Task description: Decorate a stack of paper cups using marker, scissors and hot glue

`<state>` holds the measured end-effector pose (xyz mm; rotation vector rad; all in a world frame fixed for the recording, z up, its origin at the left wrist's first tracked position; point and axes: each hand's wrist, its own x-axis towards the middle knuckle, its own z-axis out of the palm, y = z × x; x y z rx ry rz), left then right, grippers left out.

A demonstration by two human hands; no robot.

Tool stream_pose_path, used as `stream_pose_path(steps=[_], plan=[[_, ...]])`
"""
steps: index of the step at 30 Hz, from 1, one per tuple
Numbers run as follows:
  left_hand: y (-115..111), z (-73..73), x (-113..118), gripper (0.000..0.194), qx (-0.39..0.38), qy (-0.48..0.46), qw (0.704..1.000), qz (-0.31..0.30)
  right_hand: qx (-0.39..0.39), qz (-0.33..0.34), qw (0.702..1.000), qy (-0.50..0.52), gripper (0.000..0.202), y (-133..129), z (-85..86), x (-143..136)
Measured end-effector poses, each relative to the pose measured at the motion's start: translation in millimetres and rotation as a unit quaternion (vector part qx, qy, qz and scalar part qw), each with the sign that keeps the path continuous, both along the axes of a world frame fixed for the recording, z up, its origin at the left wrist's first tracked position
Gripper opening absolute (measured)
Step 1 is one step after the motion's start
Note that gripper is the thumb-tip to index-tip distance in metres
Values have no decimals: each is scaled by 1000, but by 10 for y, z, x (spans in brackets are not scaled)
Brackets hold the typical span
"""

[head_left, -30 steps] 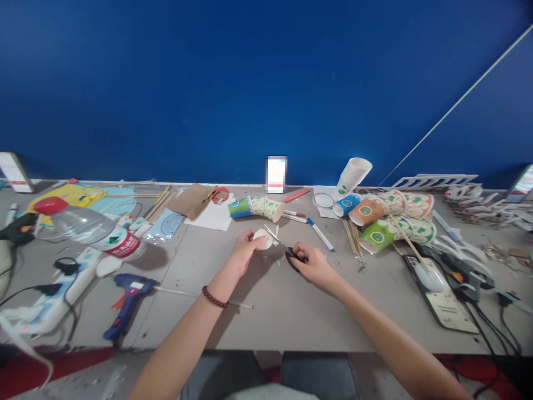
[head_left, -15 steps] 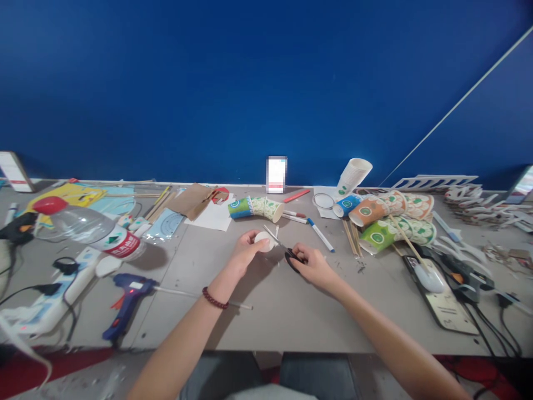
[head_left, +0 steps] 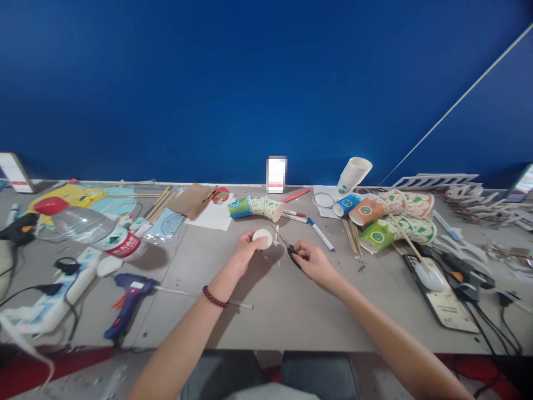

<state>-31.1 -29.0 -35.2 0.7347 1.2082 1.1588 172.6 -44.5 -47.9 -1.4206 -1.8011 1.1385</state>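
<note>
My left hand (head_left: 245, 249) pinches a small round white paper disc (head_left: 262, 239) over the middle of the table, thumb on its face. In my right hand (head_left: 310, 258) is a pair of black-handled scissors (head_left: 295, 255), fingers closed around the handles. Its blades point up and left, just right of the disc and apart from it. Small white paper scraps lie on the table near the blades. Behind the disc rests a bent row of joined paper cups (head_left: 256, 208), green and blue at its left end.
A blue glue gun (head_left: 131, 297), a red-capped bottle (head_left: 95, 230) and a power strip (head_left: 58, 294) are on the left. Markers (head_left: 320, 234) lie behind my right hand. More joined paper cups (head_left: 378, 236), a cup stack (head_left: 353, 176) and a phone-like panel (head_left: 449, 303) stand or lie right.
The scissors have drawn slightly right, away from the disc, which has shifted a little left and up. A strip beside the disc now shows as scraps near the blades.
</note>
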Motion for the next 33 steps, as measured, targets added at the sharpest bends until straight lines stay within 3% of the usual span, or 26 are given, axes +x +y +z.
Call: stream_pose_path(steps=[7,24,33], plan=[[-5,2,1,33,2,-16,1000,-7,-27,1,1000,6,26,-26,51,2],[-17,41,15,33,-9,7,1000,-13,-38,20,999,2,25,-41,-6,-14],[-40,67,19,24,-5,46,998,-34,-72,34,997,19,27,-51,28,-29]])
